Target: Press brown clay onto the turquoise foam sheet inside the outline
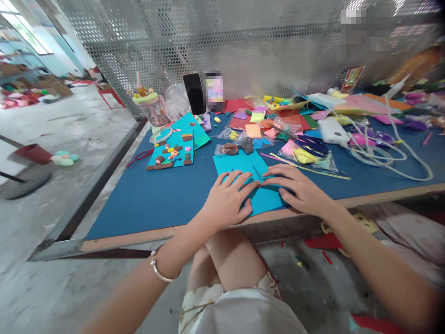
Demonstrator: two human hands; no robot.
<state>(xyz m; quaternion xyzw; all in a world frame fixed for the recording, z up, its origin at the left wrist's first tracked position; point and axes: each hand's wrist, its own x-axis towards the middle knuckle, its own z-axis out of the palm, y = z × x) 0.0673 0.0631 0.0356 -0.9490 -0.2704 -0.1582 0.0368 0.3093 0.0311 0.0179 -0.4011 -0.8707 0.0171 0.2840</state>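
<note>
A turquoise foam sheet (239,164) lies at the near edge of the blue-topped table (156,199). My left hand (227,199) rests flat on its near left part, fingers spread. My right hand (299,190) lies flat on its right side, fingertips pointing left, almost meeting those of the left hand. A thin dark stick (257,173) lies on the sheet just beyond the fingertips. Neither hand grips anything.
Another turquoise sheet (172,150) with small clay figures lies to the left. Bags of coloured clay (243,144), coloured foam sheets (288,120), a white power bank (333,131) with cables, a phone (193,93) and a pink cup (151,106) crowd the far side. A mesh wall stands behind.
</note>
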